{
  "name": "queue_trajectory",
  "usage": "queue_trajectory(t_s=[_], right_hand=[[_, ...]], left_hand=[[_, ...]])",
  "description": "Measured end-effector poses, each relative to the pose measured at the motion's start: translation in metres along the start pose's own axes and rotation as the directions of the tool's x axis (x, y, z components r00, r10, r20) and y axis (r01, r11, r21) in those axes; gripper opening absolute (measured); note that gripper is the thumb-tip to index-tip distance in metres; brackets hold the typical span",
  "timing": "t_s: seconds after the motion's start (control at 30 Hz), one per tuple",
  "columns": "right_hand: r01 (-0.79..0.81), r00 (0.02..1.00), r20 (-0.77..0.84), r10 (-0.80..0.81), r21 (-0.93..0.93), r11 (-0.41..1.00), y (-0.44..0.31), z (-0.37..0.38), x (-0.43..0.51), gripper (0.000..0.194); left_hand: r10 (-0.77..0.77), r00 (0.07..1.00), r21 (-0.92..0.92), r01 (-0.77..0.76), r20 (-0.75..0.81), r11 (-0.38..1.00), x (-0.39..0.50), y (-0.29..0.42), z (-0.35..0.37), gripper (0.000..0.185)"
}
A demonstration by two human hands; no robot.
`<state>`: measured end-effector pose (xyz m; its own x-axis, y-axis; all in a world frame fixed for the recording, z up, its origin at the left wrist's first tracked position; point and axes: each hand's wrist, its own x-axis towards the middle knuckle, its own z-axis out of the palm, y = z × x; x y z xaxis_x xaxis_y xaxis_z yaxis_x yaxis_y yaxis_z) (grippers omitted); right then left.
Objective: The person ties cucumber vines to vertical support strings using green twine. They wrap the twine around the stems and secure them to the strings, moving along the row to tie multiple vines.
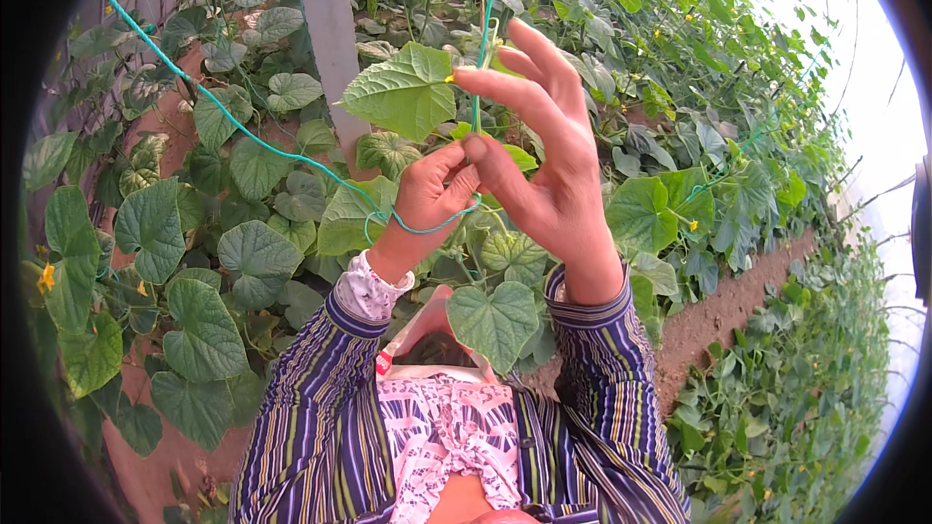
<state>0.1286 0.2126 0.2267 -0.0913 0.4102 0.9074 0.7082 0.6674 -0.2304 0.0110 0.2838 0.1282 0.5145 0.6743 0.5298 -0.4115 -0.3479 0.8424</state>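
A turquoise twine (487, 22) hangs from above and runs down to a pinch point between my hands. My left hand (429, 193) grips it there between thumb and forefinger. A longer length of turquoise twine (240, 127) comes in from the upper left and loops across the back of this hand. My right hand (557, 153) is raised, its fingers spread, with the thumb tip against the left fingertips. Its forefinger tip is at the edge of a bright green cucumber leaf (408, 91). The vine's stem is partly hidden behind the hands.
A pale upright post (325, 29) stands behind, left of the twine. Dense cucumber vines (218, 255) with yellow flowers surround the hands. A broad leaf (494, 324) hangs between my forearms. Bare soil (717, 316) and translucent greenhouse sheeting (859, 29) lie to the right.
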Motion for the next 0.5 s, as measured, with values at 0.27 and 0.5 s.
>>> queue_trajectory(t_s=[0.27,0.5], right_hand=[[-0.348,0.918,-0.043,0.395,0.396,0.850,0.010,-0.006,0.025,0.028],[-0.520,0.854,0.405,0.326,0.672,0.527,0.022,-0.009,0.052,0.034]], left_hand=[[0.172,0.978,0.104,-0.160,-0.119,0.982,-0.001,0.048,0.000,0.025],[0.336,0.942,0.384,-0.310,-0.001,0.870,-0.013,0.055,0.002,0.023]])
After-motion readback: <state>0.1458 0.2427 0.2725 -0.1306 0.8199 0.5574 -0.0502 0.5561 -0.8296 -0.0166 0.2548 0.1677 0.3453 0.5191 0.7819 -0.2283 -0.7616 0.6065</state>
